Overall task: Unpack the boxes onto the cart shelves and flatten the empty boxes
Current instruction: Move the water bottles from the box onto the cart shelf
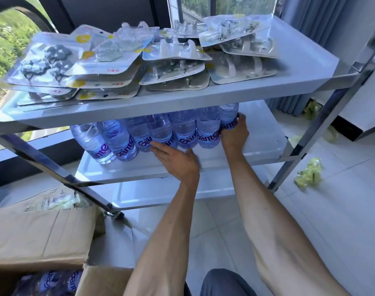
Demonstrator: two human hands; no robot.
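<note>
A steel cart has three shelves. Its top shelf (257,90) carries several blister packs of hooks (109,60). On the middle shelf (257,144) a row of clear water bottles with purple labels (161,133) stands upright. My right hand (233,135) grips the rightmost bottle (229,116) at the end of the row. My left hand (176,159) lies flat with straight fingers on the shelf, touching the bases of the middle bottles. An open cardboard box (39,236) at lower left holds more bottles (52,280).
The bottom shelf (171,193) sits low above the tiled floor. Crumpled green plastic wrap (308,171) lies on the floor to the right of the cart. A window runs behind the cart, with curtains (323,20) at the right. My knee (227,283) shows at the bottom.
</note>
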